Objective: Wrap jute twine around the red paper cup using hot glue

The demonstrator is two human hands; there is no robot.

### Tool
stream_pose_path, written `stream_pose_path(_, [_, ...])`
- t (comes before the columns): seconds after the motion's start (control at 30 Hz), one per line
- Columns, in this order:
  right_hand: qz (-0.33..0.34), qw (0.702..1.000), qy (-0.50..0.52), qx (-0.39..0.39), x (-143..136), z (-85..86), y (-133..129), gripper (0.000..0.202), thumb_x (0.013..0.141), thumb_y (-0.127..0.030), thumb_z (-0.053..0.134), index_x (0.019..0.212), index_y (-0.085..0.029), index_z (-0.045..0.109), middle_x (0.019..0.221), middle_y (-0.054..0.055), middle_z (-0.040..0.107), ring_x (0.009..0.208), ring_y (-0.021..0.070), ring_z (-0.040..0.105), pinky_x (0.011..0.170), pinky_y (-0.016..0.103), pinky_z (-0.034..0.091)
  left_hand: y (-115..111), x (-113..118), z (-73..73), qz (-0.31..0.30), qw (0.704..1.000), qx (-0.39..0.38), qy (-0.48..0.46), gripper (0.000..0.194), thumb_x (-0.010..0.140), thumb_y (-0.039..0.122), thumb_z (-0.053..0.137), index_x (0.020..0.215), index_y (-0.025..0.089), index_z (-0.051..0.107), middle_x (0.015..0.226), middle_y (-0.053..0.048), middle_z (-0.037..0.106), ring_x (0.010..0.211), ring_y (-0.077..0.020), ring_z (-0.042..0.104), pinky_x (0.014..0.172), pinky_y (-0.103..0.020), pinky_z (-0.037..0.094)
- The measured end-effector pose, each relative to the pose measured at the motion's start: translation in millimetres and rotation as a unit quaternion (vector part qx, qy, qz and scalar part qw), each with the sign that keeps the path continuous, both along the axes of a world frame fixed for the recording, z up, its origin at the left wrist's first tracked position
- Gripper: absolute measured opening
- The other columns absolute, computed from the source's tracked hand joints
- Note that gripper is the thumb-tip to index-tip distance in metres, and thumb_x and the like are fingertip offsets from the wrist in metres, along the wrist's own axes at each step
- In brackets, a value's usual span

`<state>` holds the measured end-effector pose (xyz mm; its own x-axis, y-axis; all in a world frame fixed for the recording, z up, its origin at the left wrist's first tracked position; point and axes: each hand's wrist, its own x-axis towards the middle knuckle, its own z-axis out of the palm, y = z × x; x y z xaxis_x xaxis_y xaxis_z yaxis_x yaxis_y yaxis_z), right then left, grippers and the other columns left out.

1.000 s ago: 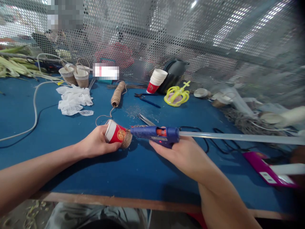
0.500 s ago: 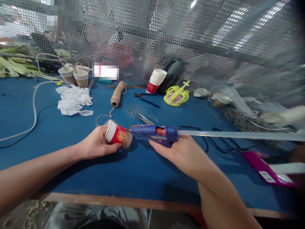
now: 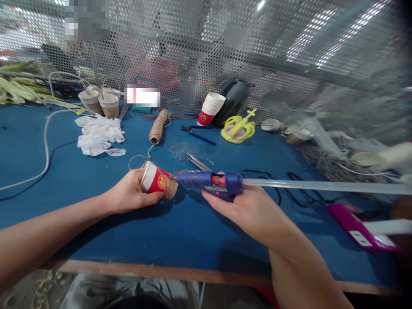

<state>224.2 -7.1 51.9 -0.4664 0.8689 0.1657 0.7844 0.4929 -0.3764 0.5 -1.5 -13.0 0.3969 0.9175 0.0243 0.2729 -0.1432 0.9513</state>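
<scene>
My left hand (image 3: 133,193) is wrapped round a red and white paper cup (image 3: 154,177), tilted on its side, with brown twine (image 3: 171,189) wound about its lower end. A strand runs from the cup to a twine roll (image 3: 159,127) behind it. In my right hand (image 3: 247,210) is a blue glue gun (image 3: 210,182) with a long clear glue stick (image 3: 322,186) sticking out of its back. The gun's nozzle meets the cup near the edge of the wound twine. A small red light glows on the gun.
Scissors (image 3: 197,162) and pliers (image 3: 199,134) lie behind the gun. Further back stand stacked cups (image 3: 211,108), a dark kettle (image 3: 232,101) and a yellow crown-shaped piece (image 3: 238,130). White gloves (image 3: 99,135) lie left, a magenta object (image 3: 357,227) right.
The back of the glue gun has shifted slightly right and down, together with my right hand. The cup in my left hand has turned a little.
</scene>
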Motion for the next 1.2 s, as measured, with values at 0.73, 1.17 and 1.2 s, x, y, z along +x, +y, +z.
stream_pose_path(0.73, [0.152,0.977,-0.074,0.131,5.8,3.9,-4.4,0.020,0.076,-0.017,0.044,0.076,-0.020,0.063,0.062,0.004,0.065,0.062,0.0180,0.061,0.058,0.027,0.050,0.8,1.5,6.4,0.019,0.999,-0.048,-0.015,0.024,0.064,0.024,0.060,0.083,0.009,0.061,0.077,-0.005,0.066,0.062,-0.0117,0.059,0.057,-0.020,0.047])
stream_pose_path(1.17, [0.013,0.999,0.034,-0.035,-0.9,4.5,-0.1,0.013,0.075,-0.022,0.050,0.068,-0.020,0.060,0.065,-0.002,0.065,0.061,0.0149,0.060,0.058,0.023,0.049,0.0,-0.7,-0.2,-0.005,1.000,0.000,-0.003,0.020,0.067,0.024,0.058,0.082,0.010,0.057,0.068,-0.001,0.060,0.056,-0.0089,0.051,0.052,-0.018,0.044])
stream_pose_path(1.2, [0.006,0.999,0.036,-0.036,-0.7,4.6,0.5,0.012,0.075,-0.022,0.050,0.067,-0.020,0.060,0.064,-0.002,0.065,0.061,0.0151,0.059,0.058,0.024,0.049,-0.2,-0.7,-0.3,-0.005,1.000,0.008,0.002,0.018,0.067,0.024,0.058,0.080,0.010,0.056,0.067,-0.001,0.058,0.055,-0.0085,0.050,0.052,-0.018,0.044])
